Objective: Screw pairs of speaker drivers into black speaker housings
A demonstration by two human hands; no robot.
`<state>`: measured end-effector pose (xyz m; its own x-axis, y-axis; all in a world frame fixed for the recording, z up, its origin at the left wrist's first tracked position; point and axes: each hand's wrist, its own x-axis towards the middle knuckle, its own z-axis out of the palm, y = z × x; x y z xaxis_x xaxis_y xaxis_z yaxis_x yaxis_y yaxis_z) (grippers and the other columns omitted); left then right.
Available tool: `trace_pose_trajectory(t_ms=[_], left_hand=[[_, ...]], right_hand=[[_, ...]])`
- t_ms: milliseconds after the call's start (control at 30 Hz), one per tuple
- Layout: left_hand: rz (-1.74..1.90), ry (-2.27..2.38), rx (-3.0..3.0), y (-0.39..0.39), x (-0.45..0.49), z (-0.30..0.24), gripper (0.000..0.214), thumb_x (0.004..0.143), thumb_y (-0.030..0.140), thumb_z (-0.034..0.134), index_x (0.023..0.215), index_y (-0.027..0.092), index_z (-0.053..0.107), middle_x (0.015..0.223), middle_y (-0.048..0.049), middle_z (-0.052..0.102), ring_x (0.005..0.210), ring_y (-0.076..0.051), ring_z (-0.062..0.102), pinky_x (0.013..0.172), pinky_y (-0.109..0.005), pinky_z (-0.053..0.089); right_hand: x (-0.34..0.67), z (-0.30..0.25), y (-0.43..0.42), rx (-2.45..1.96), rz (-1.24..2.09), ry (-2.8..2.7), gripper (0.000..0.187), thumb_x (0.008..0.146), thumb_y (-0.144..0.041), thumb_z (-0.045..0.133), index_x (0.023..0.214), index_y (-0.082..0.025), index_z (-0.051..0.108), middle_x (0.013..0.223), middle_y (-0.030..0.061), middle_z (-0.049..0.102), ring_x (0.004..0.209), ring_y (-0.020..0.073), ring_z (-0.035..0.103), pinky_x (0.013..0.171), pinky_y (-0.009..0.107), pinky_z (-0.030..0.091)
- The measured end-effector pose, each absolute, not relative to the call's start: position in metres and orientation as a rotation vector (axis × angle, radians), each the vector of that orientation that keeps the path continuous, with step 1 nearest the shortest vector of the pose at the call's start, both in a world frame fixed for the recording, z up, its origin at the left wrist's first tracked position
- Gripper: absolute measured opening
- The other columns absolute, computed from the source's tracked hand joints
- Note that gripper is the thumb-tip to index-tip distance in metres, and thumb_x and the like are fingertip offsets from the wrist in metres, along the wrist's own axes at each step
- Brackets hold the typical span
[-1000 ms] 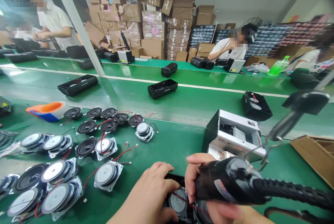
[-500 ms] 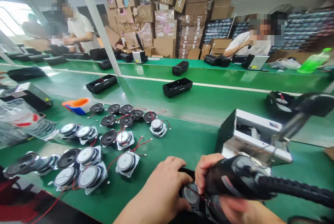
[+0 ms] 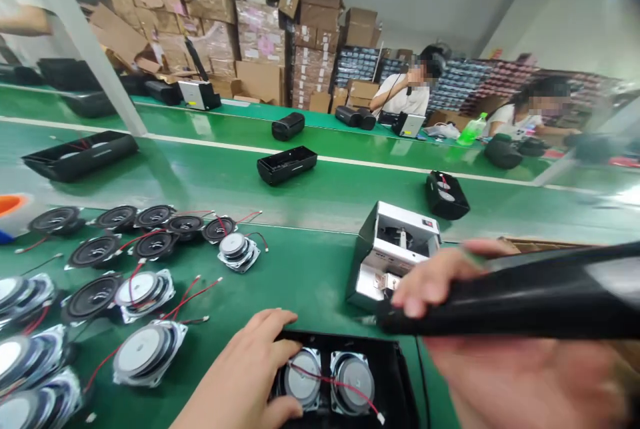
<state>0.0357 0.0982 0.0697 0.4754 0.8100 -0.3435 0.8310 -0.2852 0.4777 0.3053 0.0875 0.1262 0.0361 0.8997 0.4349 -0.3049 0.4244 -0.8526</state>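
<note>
My left hand grips the left end of a black speaker housing, thumb and fingers around its edge. Two silver-backed speaker drivers, a left one and a right one, sit inside with a red wire lying across them. In my right hand is a black electric screwdriver, held nearly level. Its tip points left, beside the front of a white-and-black screw feeder and above the housing's far edge. Several loose speaker drivers with red wires lie left of my left hand.
On the green line beyond are an open black housing, another at the left and one with drivers at the right. An orange-and-blue holder stands far left. Co-workers sit across, before stacked cartons.
The screwdriver has swung from over the housing up and right to the screw feeder, uncovering both drivers. My left hand stays on the housing. The view has turned right.
</note>
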Motion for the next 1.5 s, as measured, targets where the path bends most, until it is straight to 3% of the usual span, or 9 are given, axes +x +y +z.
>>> trace_pose_trajectory(t_ms=[67, 133, 300, 400, 567, 767, 967, 1167, 1500], left_hand=[[-0.077, 1.336, 2.136, 0.101, 0.034, 0.067, 0.045, 0.080, 0.030, 0.083, 0.125, 0.031, 0.081, 0.171, -0.0075, 0.053, 0.162, -0.038, 0.043, 0.133, -0.060, 0.040], [-0.071, 1.329, 2.165, 0.104, 0.031, 0.062, 0.044, 0.081, 0.033, 0.083, 0.125, 0.033, 0.081, 0.171, -0.0074, 0.053, 0.162, -0.040, 0.044, 0.132, -0.063, 0.042], [0.023, 1.309, 2.288, 0.104, 0.020, 0.038, 0.041, 0.081, 0.040, 0.082, 0.122, 0.039, 0.083, 0.167, -0.0067, 0.059, 0.156, -0.043, 0.052, 0.125, -0.068, 0.049], [0.107, 1.305, 2.357, 0.102, 0.013, 0.023, 0.041, 0.081, 0.040, 0.083, 0.122, 0.043, 0.082, 0.165, -0.0026, 0.060, 0.152, -0.041, 0.057, 0.121, -0.067, 0.054], [0.191, 1.309, 2.425, 0.100, 0.009, 0.015, 0.043, 0.080, 0.041, 0.086, 0.122, 0.046, 0.081, 0.163, 0.0004, 0.062, 0.148, -0.040, 0.062, 0.116, -0.066, 0.058], [0.139, 1.331, 2.365, 0.103, 0.015, 0.025, 0.041, 0.080, 0.041, 0.086, 0.121, 0.046, 0.083, 0.163, 0.0000, 0.063, 0.150, -0.040, 0.060, 0.118, -0.066, 0.056], [0.129, 1.319, 2.355, 0.103, 0.015, 0.027, 0.041, 0.079, 0.039, 0.086, 0.119, 0.045, 0.083, 0.162, -0.0011, 0.063, 0.149, -0.040, 0.061, 0.119, -0.066, 0.056], [0.191, 1.313, 2.380, 0.100, 0.014, 0.023, 0.042, 0.079, 0.039, 0.087, 0.120, 0.045, 0.082, 0.161, -0.0011, 0.064, 0.148, -0.040, 0.062, 0.118, -0.067, 0.057], [0.195, 1.328, 2.348, 0.100, 0.014, 0.019, 0.043, 0.080, 0.038, 0.086, 0.121, 0.048, 0.081, 0.163, 0.0023, 0.062, 0.150, -0.039, 0.059, 0.120, -0.067, 0.055]], right_hand=[[0.332, 0.141, 0.089, -0.663, 0.831, -1.144, 0.053, 0.091, -0.072, 0.080, 0.130, -0.037, 0.070, 0.088, -0.0002, 0.072, 0.076, 0.0238, 0.069, 0.081, 0.044, 0.066], [0.347, 0.144, 0.096, -0.653, 0.689, -1.016, 0.056, 0.089, -0.074, 0.081, 0.131, -0.038, 0.070, 0.085, -0.0014, 0.075, 0.067, 0.0230, 0.068, 0.068, 0.040, 0.065], [0.346, 0.123, 0.116, -0.674, 0.626, -1.042, 0.067, 0.094, -0.090, 0.059, 0.123, -0.031, 0.069, 0.064, -0.0046, 0.066, 0.045, 0.0177, 0.055, 0.045, 0.030, 0.052], [0.338, 0.113, 0.122, -0.702, 0.611, -1.078, 0.067, 0.097, -0.092, 0.050, 0.112, -0.029, 0.066, 0.064, -0.0050, 0.065, 0.046, 0.0170, 0.056, 0.044, 0.029, 0.051], [0.334, 0.108, 0.127, -0.779, 0.626, -1.106, 0.068, 0.097, -0.093, 0.047, 0.114, -0.028, 0.061, 0.064, -0.0064, 0.063, 0.046, 0.0163, 0.056, 0.044, 0.029, 0.050], [0.333, 0.112, 0.125, -0.778, 0.646, -1.106, 0.072, 0.092, -0.095, 0.055, 0.117, -0.028, 0.061, 0.064, -0.0067, 0.063, 0.045, 0.0162, 0.055, 0.043, 0.029, 0.050], [0.330, 0.110, 0.127, -0.772, 0.628, -1.114, 0.070, 0.095, -0.095, 0.049, 0.112, -0.028, 0.060, 0.064, -0.0070, 0.063, 0.045, 0.0156, 0.054, 0.045, 0.029, 0.050], [0.329, 0.112, 0.127, -0.773, 0.639, -1.124, 0.071, 0.094, -0.094, 0.053, 0.120, -0.028, 0.061, 0.065, -0.0070, 0.064, 0.046, 0.0159, 0.054, 0.045, 0.029, 0.050], [0.325, 0.108, 0.128, -0.776, 0.627, -1.143, 0.071, 0.091, -0.096, 0.056, 0.112, -0.028, 0.063, 0.063, -0.0070, 0.064, 0.043, 0.0168, 0.054, 0.043, 0.030, 0.047]])
